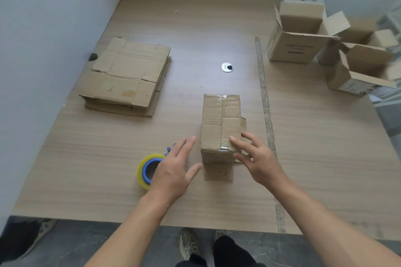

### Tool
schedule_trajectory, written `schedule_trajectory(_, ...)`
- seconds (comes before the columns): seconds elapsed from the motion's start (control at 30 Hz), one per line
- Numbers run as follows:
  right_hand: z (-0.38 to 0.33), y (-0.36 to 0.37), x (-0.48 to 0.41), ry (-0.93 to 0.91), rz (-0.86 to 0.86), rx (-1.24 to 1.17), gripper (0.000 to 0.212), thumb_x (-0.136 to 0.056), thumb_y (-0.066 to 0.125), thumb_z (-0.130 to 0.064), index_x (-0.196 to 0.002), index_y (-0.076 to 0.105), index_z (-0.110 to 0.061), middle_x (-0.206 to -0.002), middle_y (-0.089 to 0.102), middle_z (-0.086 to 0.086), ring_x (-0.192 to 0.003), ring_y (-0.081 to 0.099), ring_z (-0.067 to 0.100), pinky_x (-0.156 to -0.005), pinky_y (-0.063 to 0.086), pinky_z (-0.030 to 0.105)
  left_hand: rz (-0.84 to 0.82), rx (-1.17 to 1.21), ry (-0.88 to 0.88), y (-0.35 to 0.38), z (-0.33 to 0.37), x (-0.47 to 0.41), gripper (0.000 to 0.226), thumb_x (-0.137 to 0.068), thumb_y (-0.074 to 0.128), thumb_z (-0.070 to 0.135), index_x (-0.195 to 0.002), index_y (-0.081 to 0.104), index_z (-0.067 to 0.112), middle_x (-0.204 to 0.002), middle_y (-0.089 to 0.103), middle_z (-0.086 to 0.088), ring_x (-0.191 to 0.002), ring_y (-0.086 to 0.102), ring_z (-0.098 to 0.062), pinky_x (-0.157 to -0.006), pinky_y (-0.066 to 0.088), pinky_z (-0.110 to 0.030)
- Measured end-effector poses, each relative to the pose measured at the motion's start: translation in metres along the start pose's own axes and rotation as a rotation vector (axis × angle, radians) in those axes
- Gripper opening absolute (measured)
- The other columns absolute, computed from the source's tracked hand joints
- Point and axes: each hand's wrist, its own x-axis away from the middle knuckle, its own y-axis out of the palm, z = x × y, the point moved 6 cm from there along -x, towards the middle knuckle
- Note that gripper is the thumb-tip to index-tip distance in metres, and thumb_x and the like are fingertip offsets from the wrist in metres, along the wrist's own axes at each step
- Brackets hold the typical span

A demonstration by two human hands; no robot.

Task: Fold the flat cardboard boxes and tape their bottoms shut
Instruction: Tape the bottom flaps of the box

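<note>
Head camera: a folded cardboard box stands upside down on the wooden table, a little right of the middle and close to the near edge. Its closed bottom faces up, with clear tape running along the centre seam from far end to near end. One loose flap lies flat on the table at the box's near side.

The right hand is at the box's near right corner. Its fingers are spread and nearly straight, and the index fingertip rests on the taped face while the thumb lies by the near wall. The left hand is just left of the box, fingers spread and straight, gripping nothing; whether it touches the box cannot be told. It partly covers a yellow tape roll with a blue core that lies on the table near left of the box.

A stack of flat cardboard boxes lies at the far left. Two erected boxes with open flaps stand at the far right. A round metal grommet sits in the tabletop beyond the box, and a strip of worn tape runs near to far on the right.
</note>
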Motion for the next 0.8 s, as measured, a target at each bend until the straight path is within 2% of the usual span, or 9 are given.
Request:
schedule_trajectory(0.1,0.007,-0.002,-0.004,-0.089,-0.049,0.044,0.043,-0.085,0.070,-0.021,-0.128,0.065,-0.024,-0.133,0.053,0.016,-0.096,0.065,0.021,-0.079,0.056,0.033,-0.035,0.036,0.195,0.011,0.025,-0.022,0.072,-0.085,0.077,0.026,-0.148,0.042,0.031,-0.153,0.042,0.000,-0.131,0.046,-0.013,-0.103,0.041,-0.027)
schedule_trajectory(0.2,0.015,-0.006,-0.007,-0.153,-0.097,0.103,0.051,-0.078,0.081,-0.015,-0.125,0.063,-0.026,-0.128,0.056,0.017,-0.089,0.067,0.021,-0.068,0.057,0.033,-0.009,-0.047,0.324,0.018,0.030,-0.040,0.058,-0.074,0.086,0.015,-0.127,0.066,0.021,-0.133,0.060,-0.009,-0.102,0.066,-0.020,-0.083,0.055,-0.029)
schedule_trajectory(0.27,0.021,-0.007,-0.013,-0.180,-0.145,0.115,0.058,-0.076,0.084,-0.015,-0.125,0.059,-0.033,-0.127,0.057,0.015,-0.087,0.068,0.022,-0.062,0.057,0.033,-0.017,-0.084,0.390,0.020,0.031,-0.049,0.059,-0.068,0.090,0.015,-0.120,0.065,0.023,-0.126,0.062,-0.009,-0.090,0.069,-0.022,-0.074,0.058,-0.028)
schedule_trajectory(0.37,0.028,-0.009,-0.024,-0.195,-0.199,0.079,0.054,-0.080,0.081,-0.017,-0.125,0.058,-0.035,-0.129,0.056,0.014,-0.091,0.068,0.023,-0.064,0.057,0.035,0.002,-0.163,0.503,0.017,0.028,-0.057,0.055,-0.074,0.084,0.019,-0.121,0.058,0.024,-0.128,0.060,-0.007,-0.089,0.072,-0.022,-0.067,0.061,-0.032)
schedule_trajectory(0.43,0.030,-0.013,-0.030,-0.173,-0.189,0.041,0.049,-0.082,0.077,-0.016,-0.126,0.062,-0.033,-0.134,0.054,0.013,-0.095,0.067,0.023,-0.071,0.054,0.029,0.044,-0.206,0.495,0.015,0.028,-0.058,0.037,-0.085,0.067,0.027,-0.122,0.060,0.023,-0.127,0.067,-0.008,-0.097,0.072,-0.020,-0.075,0.060,-0.029)
schedule_trajectory(0.5,0.034,-0.015,-0.034,-0.120,-0.158,0.002,0.047,-0.083,0.076,-0.014,-0.126,0.065,-0.031,-0.138,0.053,0.009,-0.095,0.067,0.023,-0.079,0.046,0.018,0.088,-0.160,0.361,0.019,0.033,-0.054,0.035,-0.090,0.059,0.024,-0.124,0.066,0.019,-0.133,0.063,-0.003,-0.108,0.066,-0.013,-0.094,0.049,-0.015)
schedule_trajectory(0.57,0.039,-0.013,-0.036,-0.064,-0.114,-0.055,0.048,-0.083,0.077,-0.011,-0.124,0.067,-0.032,-0.138,0.055,0.008,-0.091,0.068,0.029,-0.081,0.040,0.010,0.111,-0.009,0.130,0.028,0.036,-0.048,0.043,-0.088,0.058,0.015,-0.130,0.065,0.015,-0.143,0.052,0.003,-0.123,0.054,-0.006,-0.103,0.036,-0.006)
schedule_trajectory(0.7,0.044,-0.007,-0.035,-0.012,-0.109,-0.181,0.046,-0.086,0.074,-0.011,-0.125,0.066,-0.034,-0.138,0.050,0.000,-0.111,0.063,0.025,-0.088,0.048,0.019,0.232,0.305,-0.262,0.038,0.041,-0.037,0.053,-0.092,0.055,0.004,-0.141,0.052,0.021,-0.148,0.043,0.011,-0.130,0.044,0.011,-0.096,0.037,-0.003)
schedule_trajectory(0.8,0.046,-0.006,-0.037,-0.016,-0.101,-0.225,0.046,-0.088,0.070,-0.018,-0.126,0.062,-0.043,-0.139,0.046,-0.004,-0.123,0.056,0.018,-0.091,0.050,0.024,0.279,0.457,-0.535,0.043,0.037,-0.031,0.051,-0.095,0.058,0.007,-0.143,0.050,0.021,-0.132,0.060,0.013,-0.119,0.058,-0.001,-0.101,0.043,-0.016)
